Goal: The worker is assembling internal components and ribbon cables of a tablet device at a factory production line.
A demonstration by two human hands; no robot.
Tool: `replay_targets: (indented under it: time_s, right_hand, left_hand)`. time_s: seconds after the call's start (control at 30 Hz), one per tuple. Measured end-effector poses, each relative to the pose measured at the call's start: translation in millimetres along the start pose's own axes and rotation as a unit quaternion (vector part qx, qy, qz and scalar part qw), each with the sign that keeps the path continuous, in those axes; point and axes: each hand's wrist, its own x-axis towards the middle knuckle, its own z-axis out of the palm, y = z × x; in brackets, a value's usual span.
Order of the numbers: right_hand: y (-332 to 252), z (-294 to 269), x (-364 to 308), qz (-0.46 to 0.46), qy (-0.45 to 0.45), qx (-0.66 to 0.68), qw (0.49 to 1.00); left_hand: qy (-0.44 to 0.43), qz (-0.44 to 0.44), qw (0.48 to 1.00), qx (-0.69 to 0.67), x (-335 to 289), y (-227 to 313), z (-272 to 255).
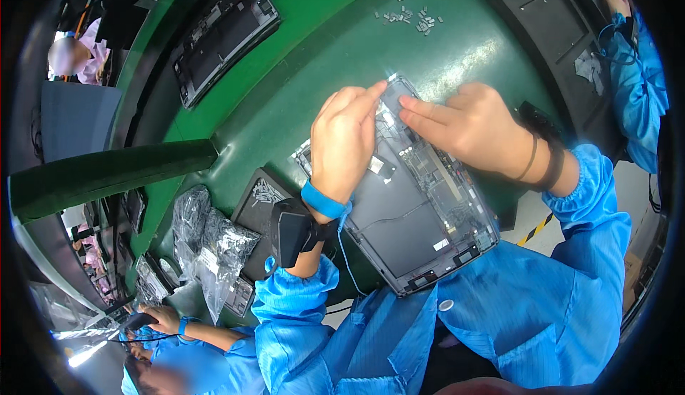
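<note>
In front of me lies an opened tablet-like housing (392, 227), tilted on the green mat, with a circuit board (435, 174), cables and a large dark flat area showing inside. My left hand (344, 138) bends over its far left edge, the fingers pressed together with their tips at the far corner. My right hand (467, 124) reaches in from the right; two fingers point to the same corner and the others are curled. Whatever small part the fingertips of either hand hold, if any, is too small to make out. A blue band circles my left wrist.
Small grey pieces (424, 22) lie scattered on the green mat (321, 52). Another opened housing (225, 38) rests at the far left. A dark tray (246, 213) with small parts and clear plastic bags (214, 241) are left of my arm. Co-workers' hands (165, 320) appear at both sides.
</note>
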Motion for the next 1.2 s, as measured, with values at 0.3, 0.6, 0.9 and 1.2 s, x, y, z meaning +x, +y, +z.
replay_targets:
  time_s: [0.3, 0.6, 0.9, 1.2]
  right_hand:
    - [5.7, -14.4, 11.0, -0.029, -0.083, -0.001, 0.996]
    - [7.6, -1.7, 1.5, -0.067, -0.031, -0.011, 0.997]
    - [8.9, -7.8, 14.8, -0.123, -0.002, -0.073, 0.99]
    - [12.5, -5.9, 20.5, -0.124, -0.019, -0.041, 0.991]
  left_hand:
    - [0.039, 0.0, 0.999, 0.019, -1.7, -1.4, 6.5]
    - [0.006, -0.021, 0.999, -0.03, 2.6, -3.1, -4.9]
    - [-0.027, 0.054, 0.992, 0.114, 1.0, 4.8, -3.8]
    - [0.002, 0.036, 0.998, 0.05, -0.6, -3.0, -2.3]
